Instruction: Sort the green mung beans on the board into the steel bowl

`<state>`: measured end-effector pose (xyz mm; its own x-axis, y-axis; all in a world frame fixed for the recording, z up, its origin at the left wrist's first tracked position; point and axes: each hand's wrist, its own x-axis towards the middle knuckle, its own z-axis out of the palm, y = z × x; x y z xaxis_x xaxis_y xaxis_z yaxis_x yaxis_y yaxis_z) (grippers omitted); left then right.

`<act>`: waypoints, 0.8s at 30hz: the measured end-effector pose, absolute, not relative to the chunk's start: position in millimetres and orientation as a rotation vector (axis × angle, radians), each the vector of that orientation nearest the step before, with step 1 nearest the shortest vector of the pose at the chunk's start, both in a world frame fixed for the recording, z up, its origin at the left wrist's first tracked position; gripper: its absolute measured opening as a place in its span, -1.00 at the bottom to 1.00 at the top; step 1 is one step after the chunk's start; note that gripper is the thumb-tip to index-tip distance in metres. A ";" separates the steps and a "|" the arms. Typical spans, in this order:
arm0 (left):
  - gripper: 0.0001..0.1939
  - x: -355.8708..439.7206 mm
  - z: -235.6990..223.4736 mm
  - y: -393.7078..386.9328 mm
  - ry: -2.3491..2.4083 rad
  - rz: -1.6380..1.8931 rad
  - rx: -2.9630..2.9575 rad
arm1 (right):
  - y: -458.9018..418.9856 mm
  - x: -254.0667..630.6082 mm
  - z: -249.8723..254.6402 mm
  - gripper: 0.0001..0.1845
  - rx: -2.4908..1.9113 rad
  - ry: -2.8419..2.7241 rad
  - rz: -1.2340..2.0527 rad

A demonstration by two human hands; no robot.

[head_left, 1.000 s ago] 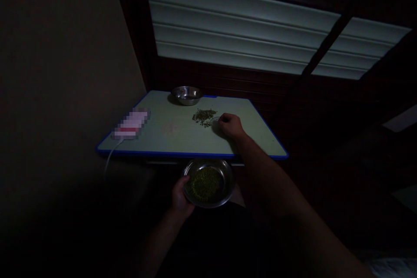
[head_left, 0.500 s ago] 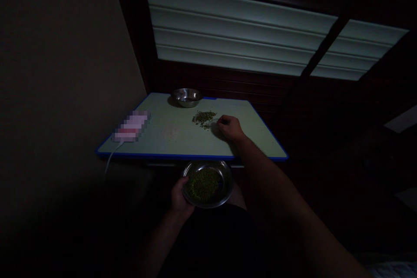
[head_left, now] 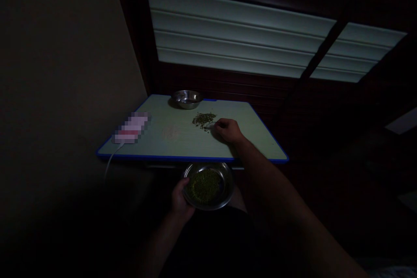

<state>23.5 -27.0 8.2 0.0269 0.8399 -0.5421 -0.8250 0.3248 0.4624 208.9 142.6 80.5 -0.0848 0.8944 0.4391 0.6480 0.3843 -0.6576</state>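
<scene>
My left hand grips the left rim of a round steel bowl, thumb over the edge. Inside the bowl lie many small green beans, like mung beans. It is held just below the near edge of the table. Over the table, my right hand is closed in a pinch on what looks like a small clear spoon, dim and mostly hidden by the fingers. The spoon's end is at the right edge of a loose pile of beans spread on the tabletop.
A second steel bowl stands at the table's back edge. On the left lies a blurred-out phone-like device with a white cable running off the edge. A wall rises at left, and dark panelling with pale slats behind.
The view has tilted slightly, so everything sits a little lower. My right hand has shifted slightly left along the pile's edge. My left hand keeps the bowl in the same place.
</scene>
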 end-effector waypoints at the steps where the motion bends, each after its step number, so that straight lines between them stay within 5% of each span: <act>1: -0.81 23.4 8.7 -27.1 0.853 1.283 0.025 | 142.1 208.4 81.0 -0.82 -1.345 -1.814 0.381; 24: -0.79 19.9 8.1 -24.8 0.859 1.293 0.051 | 140.5 205.2 83.2 -0.84 -1.218 -1.771 0.714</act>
<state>19.9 -24.8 8.1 0.0188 0.8502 -0.5261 -0.8144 0.3182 0.4853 205.2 140.5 83.2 -0.1654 0.9319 0.3229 0.4469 0.3627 -0.8178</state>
